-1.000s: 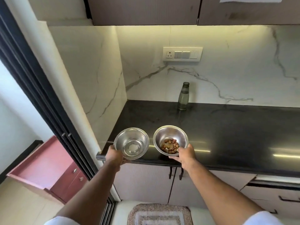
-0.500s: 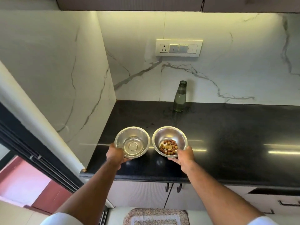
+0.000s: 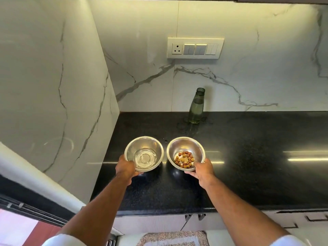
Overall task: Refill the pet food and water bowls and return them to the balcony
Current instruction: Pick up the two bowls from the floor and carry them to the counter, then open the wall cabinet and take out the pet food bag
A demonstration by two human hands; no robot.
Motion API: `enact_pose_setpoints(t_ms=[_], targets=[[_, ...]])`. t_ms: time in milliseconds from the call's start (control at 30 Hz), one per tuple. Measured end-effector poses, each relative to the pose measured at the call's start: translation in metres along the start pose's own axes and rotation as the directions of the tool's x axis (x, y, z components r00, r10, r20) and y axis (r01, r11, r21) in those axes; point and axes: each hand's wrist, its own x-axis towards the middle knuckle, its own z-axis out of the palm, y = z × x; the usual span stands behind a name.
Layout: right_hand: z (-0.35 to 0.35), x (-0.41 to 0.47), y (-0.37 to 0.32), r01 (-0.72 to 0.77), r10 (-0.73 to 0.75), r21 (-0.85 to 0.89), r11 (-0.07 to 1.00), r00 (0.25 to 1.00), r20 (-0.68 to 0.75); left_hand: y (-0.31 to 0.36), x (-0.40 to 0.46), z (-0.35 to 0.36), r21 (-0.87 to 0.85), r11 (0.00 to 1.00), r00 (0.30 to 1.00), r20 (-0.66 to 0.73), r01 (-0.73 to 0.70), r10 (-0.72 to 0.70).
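Two small steel bowls sit side by side over the black counter [image 3: 248, 166]. The water bowl [image 3: 144, 153] on the left holds a little clear water, and my left hand [image 3: 125, 169] grips its near rim. The food bowl [image 3: 185, 153] on the right holds brown kibble [image 3: 184, 160] in its bottom, with my right hand [image 3: 201, 169] gripping its near right rim. Whether the bowls rest on the counter or hover just above it I cannot tell.
A green-tinted water bottle [image 3: 196, 107] stands at the back of the counter against the marble wall. A socket and switch plate [image 3: 195, 48] is on the wall above. A marble side wall [image 3: 53, 86] bounds the counter on the left. A patterned mat [image 3: 173, 238] lies on the floor below.
Both bowls have moved forward, further over the counter, away from its front edge. My view has turned right and closer, so the dark door frame at left has mostly left the frame.
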Motion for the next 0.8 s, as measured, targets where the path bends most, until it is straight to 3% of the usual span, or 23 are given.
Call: enact_pose_setpoints(t_ms=[267, 400, 533, 633, 800], targets=[[0.001, 0.007, -0.002, -0.005, 0.004, -0.019, 1.000, 1.000, -0.006, 0.003, 0.011, -0.001, 0.006, 1.000, 0.999, 0.033, -0.010, 0.010], [-0.008, 0.009, -0.005, 0.033, -0.030, -0.181, 0.983, 0.999, 0.019, 0.008, 0.010, -0.004, 0.102, 0.995, 1.000, -0.004, -0.017, 0.018], [-0.017, 0.010, -0.021, 0.161, -0.204, -0.449, 0.879, 0.978, -0.050, 0.021, 0.014, -0.015, 0.377, 0.920, 0.982, -0.100, -0.109, 0.157], [-0.022, 0.011, -0.042, 0.241, -0.338, -0.609, 0.756, 0.940, -0.047, 0.042, 0.017, -0.020, 0.374, 0.909, 0.965, -0.108, -0.185, 0.240], [-0.015, 0.006, -0.092, 0.399, -0.490, -0.649, 0.647, 0.870, 0.046, 0.094, 0.007, -0.016, 0.382, 0.850, 0.892, -0.121, -0.362, 0.435]])
